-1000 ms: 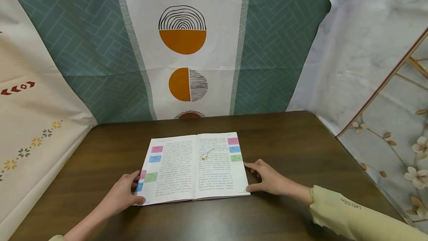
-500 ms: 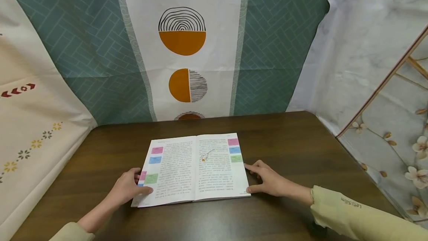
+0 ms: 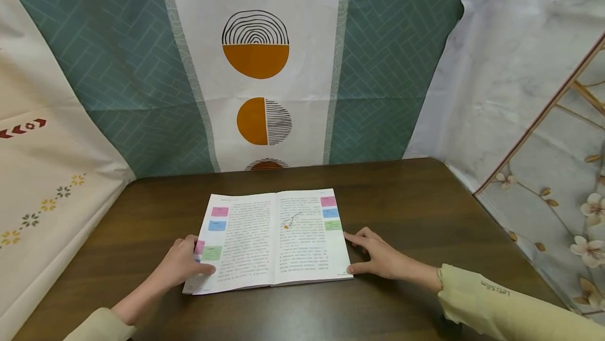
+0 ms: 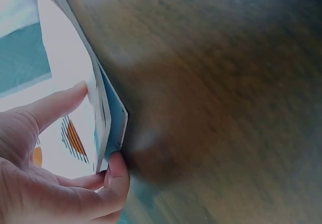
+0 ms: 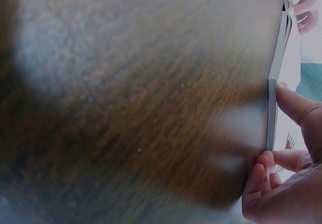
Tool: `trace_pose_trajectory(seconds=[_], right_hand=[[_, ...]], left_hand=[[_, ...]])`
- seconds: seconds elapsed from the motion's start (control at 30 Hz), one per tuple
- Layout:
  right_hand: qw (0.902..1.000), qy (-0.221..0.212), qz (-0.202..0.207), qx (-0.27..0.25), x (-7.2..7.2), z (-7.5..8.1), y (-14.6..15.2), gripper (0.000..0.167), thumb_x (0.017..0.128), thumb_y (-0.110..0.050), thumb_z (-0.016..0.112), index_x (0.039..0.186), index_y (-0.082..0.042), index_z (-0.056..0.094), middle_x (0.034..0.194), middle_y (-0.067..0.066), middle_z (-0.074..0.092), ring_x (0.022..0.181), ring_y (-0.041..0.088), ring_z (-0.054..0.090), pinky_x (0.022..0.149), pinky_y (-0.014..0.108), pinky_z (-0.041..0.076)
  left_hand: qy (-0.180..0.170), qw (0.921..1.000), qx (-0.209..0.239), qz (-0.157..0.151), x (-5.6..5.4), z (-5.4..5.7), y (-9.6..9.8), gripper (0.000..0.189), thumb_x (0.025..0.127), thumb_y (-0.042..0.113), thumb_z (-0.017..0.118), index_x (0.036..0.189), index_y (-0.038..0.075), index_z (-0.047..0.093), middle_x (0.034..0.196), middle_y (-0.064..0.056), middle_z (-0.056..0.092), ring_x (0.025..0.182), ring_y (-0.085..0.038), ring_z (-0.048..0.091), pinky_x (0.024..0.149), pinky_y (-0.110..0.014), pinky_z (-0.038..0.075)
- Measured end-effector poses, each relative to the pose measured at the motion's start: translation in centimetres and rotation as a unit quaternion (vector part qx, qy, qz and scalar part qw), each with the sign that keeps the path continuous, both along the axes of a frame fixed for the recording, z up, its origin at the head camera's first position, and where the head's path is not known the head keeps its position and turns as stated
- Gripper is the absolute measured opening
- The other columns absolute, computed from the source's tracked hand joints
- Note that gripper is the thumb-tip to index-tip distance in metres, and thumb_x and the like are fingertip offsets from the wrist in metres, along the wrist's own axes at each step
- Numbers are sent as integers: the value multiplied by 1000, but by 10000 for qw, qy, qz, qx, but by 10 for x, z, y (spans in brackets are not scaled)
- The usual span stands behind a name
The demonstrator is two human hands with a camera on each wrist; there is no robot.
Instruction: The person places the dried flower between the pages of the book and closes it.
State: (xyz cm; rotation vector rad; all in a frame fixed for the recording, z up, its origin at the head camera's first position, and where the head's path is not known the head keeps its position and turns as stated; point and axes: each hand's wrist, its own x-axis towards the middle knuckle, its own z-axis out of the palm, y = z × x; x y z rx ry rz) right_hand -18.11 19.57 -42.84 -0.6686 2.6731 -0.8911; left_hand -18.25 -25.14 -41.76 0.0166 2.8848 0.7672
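Note:
An open book (image 3: 302,251) lies on the dark wooden table, with printed text and pink, blue and green blocks along its outer margins. My left hand (image 3: 177,263) grips its left edge. The left thumb lies on top of the page, and the fingers are at the edge, partly hidden. In the left wrist view, a blue cover (image 4: 117,121) shows below the bent pages (image 4: 65,38). At the opposite edge, my right hand (image 3: 378,257) holds the book near its lower right corner. Its thumb rests on the page, and the other fingers curl against the edge.
The brown table (image 3: 302,312) extends around the book on all sides. Behind it hangs a green and white cloth (image 3: 260,83) with orange shapes. A cream cloth (image 3: 42,173) is at the left and a floral one (image 3: 557,199) at the right.
My left thumb has moved from the book's lower left edge inward onto the left page, and the left hand has shifted slightly right. The right hand stays in place.

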Motion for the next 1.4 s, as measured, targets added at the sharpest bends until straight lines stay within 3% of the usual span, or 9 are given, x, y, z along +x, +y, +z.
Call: trace_pose_trajectory(seconds=[0.27,0.57,0.93,1.17,1.27,1.4], right_hand=[[10000,-2,13,-40,0,-2,0,84,82,-37,79,149,-4,41,108,5,46,92,18,38,74,27,33],[10000,-35,-23,11,0,-3,-1,84,82,-37,80,150,-5,41,109,5,45,93,18,38,74,27,33],[9995,46,245,-169,-2,-5,4,89,81,-42,79,150,-2,39,109,6,46,89,15,38,73,25,33],[9993,7,269,-262,-4,-8,6,92,78,-41,82,150,-4,39,110,6,46,89,14,39,73,24,34],[9993,0,277,-264,-4,-9,6,92,78,-41,82,151,-4,39,109,5,46,89,13,40,73,24,34],[9993,13,257,-273,-4,-9,7,93,78,-42,82,151,-4,39,108,5,46,89,13,40,73,24,34]], left_hand=[[-393,9975,541,239,-6,-2,-6,92,71,18,86,136,-21,35,115,-30,61,94,-27,62,81,-41,52],[-655,9895,1232,387,-12,9,-19,75,80,18,80,135,-15,42,118,-23,57,96,-24,58,80,-33,47],[-385,9873,1527,-212,-8,49,-12,76,85,21,76,139,-12,33,126,-25,59,100,-22,62,77,-29,51],[-96,9804,1868,-618,-10,65,-3,82,86,15,74,145,-10,23,131,-27,50,99,-22,63,74,-25,53],[122,9789,1842,-877,-12,72,-1,84,85,13,75,148,-8,22,127,-26,52,98,-23,63,73,-24,54],[494,9800,1333,-1396,-19,85,3,73,85,14,76,144,-4,37,116,-21,61,96,-22,65,72,-23,54]])
